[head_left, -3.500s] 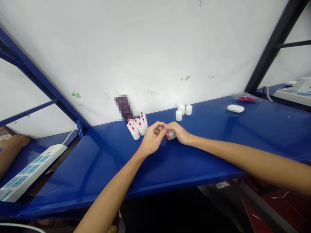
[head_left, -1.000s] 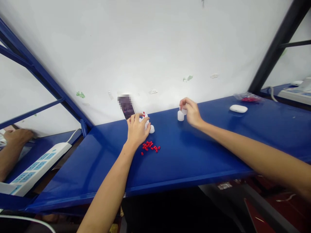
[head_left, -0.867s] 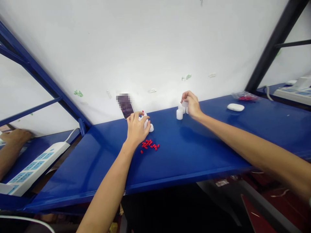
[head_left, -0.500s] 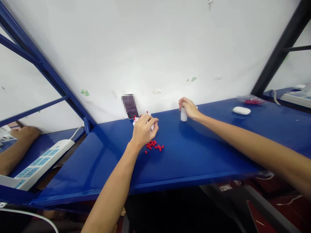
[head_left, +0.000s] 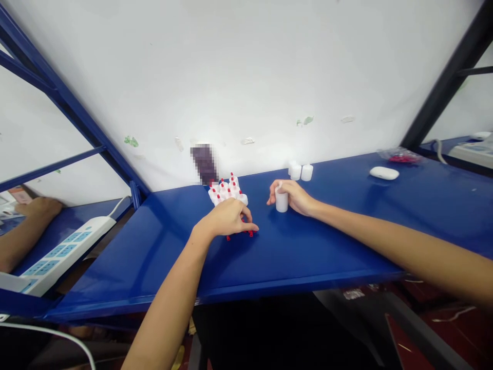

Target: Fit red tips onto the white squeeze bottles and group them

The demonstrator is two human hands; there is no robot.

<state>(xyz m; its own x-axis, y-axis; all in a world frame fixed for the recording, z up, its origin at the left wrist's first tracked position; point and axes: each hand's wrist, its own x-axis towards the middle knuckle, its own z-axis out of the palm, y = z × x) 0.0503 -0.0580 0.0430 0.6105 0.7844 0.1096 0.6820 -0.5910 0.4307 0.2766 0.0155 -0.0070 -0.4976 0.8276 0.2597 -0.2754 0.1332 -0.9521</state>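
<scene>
With the right hand (head_left: pixel 296 197) gripping a white bottle (head_left: pixel 281 201) over the tabletop (head_left: pixel 308 252), the left hand (head_left: pixel 229 217) curves over loose red caps (head_left: pixel 251 234), pinch indeterminable; this apparent pickup step next calls for isolating one cap.

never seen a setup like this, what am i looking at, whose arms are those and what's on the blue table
There is no machine here: a person is working with two bare hands, seen from a single camera worn on their head, facing forward and down.

The right hand holds a small white bottle. The left hand is over some loose red pieces; whether it grips one is hidden.

On the blue table, behind the left hand, stand white bottles with red tips. Plain white bottles stand near the wall. Farther right lie a white oval case and a clear bag with something red inside.
</scene>
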